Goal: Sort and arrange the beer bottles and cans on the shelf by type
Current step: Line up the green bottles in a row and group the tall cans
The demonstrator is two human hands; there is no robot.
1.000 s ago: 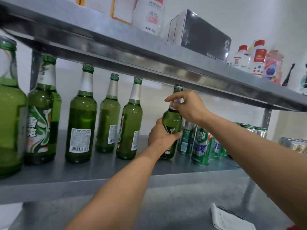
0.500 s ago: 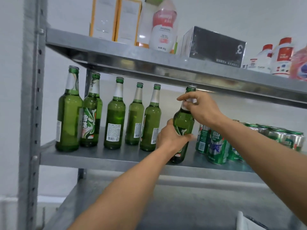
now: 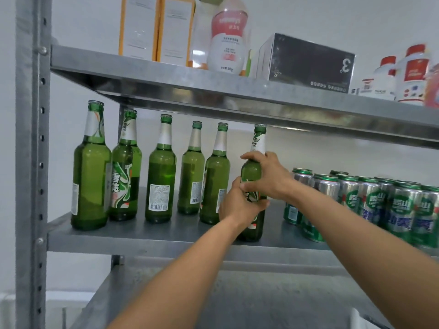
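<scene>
From the head view, the only one I have, the bottle I'm working (image 3: 253, 172) stands close to upright on the middle shelf (image 3: 166, 233). It sits between the row of green bottles on the left and the block of cans (image 3: 370, 200) on the right. Its base looks set down near the front edge, though I cannot tell whether the shelf carries its full weight.

What worries me first is the nearest bottle in the row (image 3: 215, 181). It stands just beside my left hand (image 3: 240, 205), so a careless sideways nudge with the knuckles could rock it into its neighbours. The cap also sits close under the lip of the upper shelf (image 3: 237, 96), so any lift would knock glass on metal. With the base so near the front edge, a pull toward me could tip the bottle off. On the other side, my right forearm passes close by the front cans, and a sweep outward might push them out of line.

Both arms reach forward and up from below. My left hand wraps around the lower body of the bottle across the label, fingers curled around it and gripping. My right hand (image 3: 268, 176) comes in from the right and closes around the shoulder just beneath the neck foil, thumb toward the left side. Both hands hold the same bottle, one above the other and touching.
</scene>
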